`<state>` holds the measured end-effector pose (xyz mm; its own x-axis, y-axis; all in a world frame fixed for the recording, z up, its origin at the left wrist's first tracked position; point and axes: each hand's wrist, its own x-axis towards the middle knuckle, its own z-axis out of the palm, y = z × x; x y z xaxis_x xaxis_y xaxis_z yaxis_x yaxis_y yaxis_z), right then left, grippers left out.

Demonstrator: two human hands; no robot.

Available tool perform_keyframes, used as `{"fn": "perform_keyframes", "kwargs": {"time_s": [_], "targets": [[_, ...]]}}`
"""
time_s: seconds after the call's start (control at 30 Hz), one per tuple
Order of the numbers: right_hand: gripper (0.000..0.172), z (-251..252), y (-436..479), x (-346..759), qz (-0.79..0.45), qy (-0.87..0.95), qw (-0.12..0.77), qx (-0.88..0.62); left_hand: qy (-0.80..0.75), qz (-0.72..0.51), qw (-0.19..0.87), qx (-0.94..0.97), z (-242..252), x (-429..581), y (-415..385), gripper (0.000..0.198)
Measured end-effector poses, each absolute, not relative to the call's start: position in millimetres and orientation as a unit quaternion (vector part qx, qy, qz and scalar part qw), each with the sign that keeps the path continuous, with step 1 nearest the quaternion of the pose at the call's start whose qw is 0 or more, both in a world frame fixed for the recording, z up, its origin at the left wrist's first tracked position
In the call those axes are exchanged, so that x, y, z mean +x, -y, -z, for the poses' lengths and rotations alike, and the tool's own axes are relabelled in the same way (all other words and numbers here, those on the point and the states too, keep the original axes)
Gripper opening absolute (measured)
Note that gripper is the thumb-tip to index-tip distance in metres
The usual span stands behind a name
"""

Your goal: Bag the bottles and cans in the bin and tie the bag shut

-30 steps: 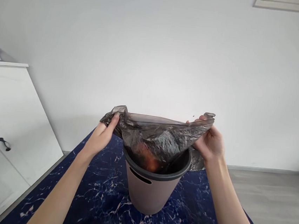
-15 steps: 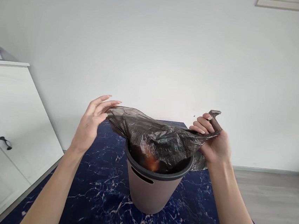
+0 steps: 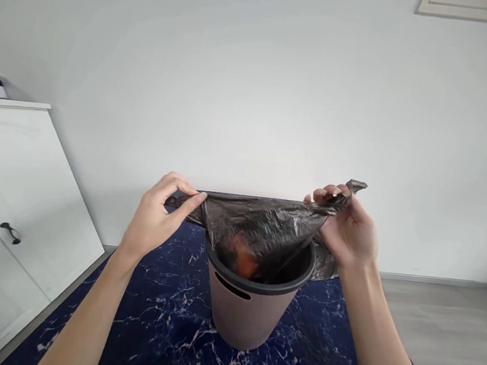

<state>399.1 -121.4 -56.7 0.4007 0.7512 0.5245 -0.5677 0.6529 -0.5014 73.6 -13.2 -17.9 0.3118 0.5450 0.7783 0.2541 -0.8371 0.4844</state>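
Note:
A thin, dark, see-through trash bag [image 3: 269, 225] rises out of a brownish-grey trash can [image 3: 245, 315] with a black rim. Its top edge is stretched nearly level between my two hands. At the left end, my left hand [image 3: 158, 211] pinches the edge between thumb and fingers. My right hand [image 3: 347, 221] has its fingers curled round the gathered right end, and a twisted tip pokes out above them. Something orange-red shows blurrily through the plastic inside the can; its kind I cannot make out.
The can stands on a dark blue marble-patterned table [image 3: 161, 324]. More dark plastic [image 3: 325, 265] lies on the table behind the can at right. A white cabinet [image 3: 23, 184] with a black handle is at left, and a pale wall [image 3: 252, 91] rises behind.
My left hand has gone from loosely spread fingers to a pinch on the bag's edge, slightly further right. The bag's top is now pulled straighter. My right hand's fingers have shifted on the plastic.

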Motion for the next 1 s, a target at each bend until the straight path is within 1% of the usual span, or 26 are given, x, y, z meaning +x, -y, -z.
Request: {"fn": "perform_keyframes", "kwargs": {"time_s": [0.13, 0.23, 0.37, 0.43, 0.5, 0.63, 0.77, 0.83, 0.93, 1.0], "targets": [[0.019, 56, 124, 394, -0.37, 0.377, 0.838, -0.136, -0.232, -0.587, 0.218, 0.744, 23, 75, 5, 0.026], [0.022, 54, 127, 390, -0.387, 0.364, 0.838, -0.125, -0.241, -0.582, 0.287, 0.722, 29, 77, -2, 0.032], [0.021, 52, 131, 389, -0.425, 0.376, 0.818, -0.094, -0.227, -0.585, 0.337, 0.702, 39, 80, -8, 0.039], [0.018, 51, 132, 390, -0.429, 0.382, 0.813, -0.099, -0.205, -0.586, 0.328, 0.712, 42, 82, -8, 0.036], [0.017, 50, 134, 390, -0.427, 0.386, 0.811, -0.107, -0.2, -0.582, 0.296, 0.731, 44, 82, -7, 0.031], [0.021, 46, 137, 390, -0.412, 0.419, 0.801, -0.116, -0.212, -0.547, 0.235, 0.775, 44, 80, -3, 0.022], [0.02, 43, 139, 390, -0.382, 0.432, 0.802, -0.157, -0.243, -0.498, 0.23, 0.8, 43, 81, -1, 0.025], [0.019, 43, 140, 390, -0.381, 0.426, 0.804, -0.162, -0.269, -0.513, 0.226, 0.783, 44, 85, -2, 0.029], [0.018, 44, 141, 389, -0.387, 0.421, 0.804, -0.165, -0.268, -0.549, 0.217, 0.761, 47, 91, -4, 0.043], [0.018, 44, 141, 389, -0.385, 0.426, 0.801, -0.169, -0.249, -0.56, 0.219, 0.759, 51, 94, -7, 0.045]]}}
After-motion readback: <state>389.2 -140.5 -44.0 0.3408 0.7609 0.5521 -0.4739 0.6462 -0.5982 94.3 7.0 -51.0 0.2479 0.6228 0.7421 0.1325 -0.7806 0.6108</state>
